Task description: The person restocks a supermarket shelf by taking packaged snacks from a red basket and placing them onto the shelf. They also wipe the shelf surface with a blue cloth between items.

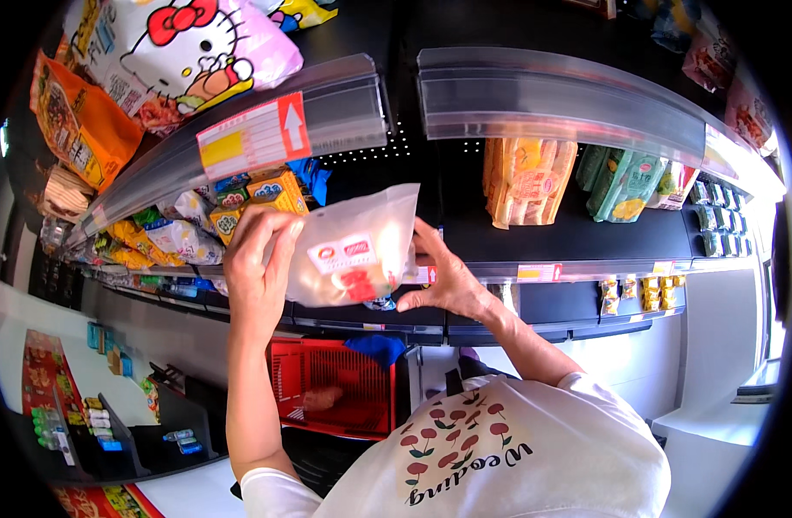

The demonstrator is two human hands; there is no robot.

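Observation:
A translucent white snack bag (310, 276) with a pale label and a red print hangs tilted in front of the shelves. My left hand (262, 250) pinches its upper left side between thumb and fingers. At the bag's right edge is my right hand (452, 281), its thumb and fingers spread apart. Some of its fingertips pass close to or behind the bag, and whether they touch it I cannot tell. Behind the bag, yellow boxes (277, 188) stand on the left shelf.
Orange packs (530, 181) and green packs (627, 183) stand on the right shelf. A large cartoon-printed bag (197, 52) and an orange bag (81, 121) sit on the upper left shelf. Clear shelf-edge strips (551, 95) jut out. Below is a red basket (331, 371) with a pale pack inside.

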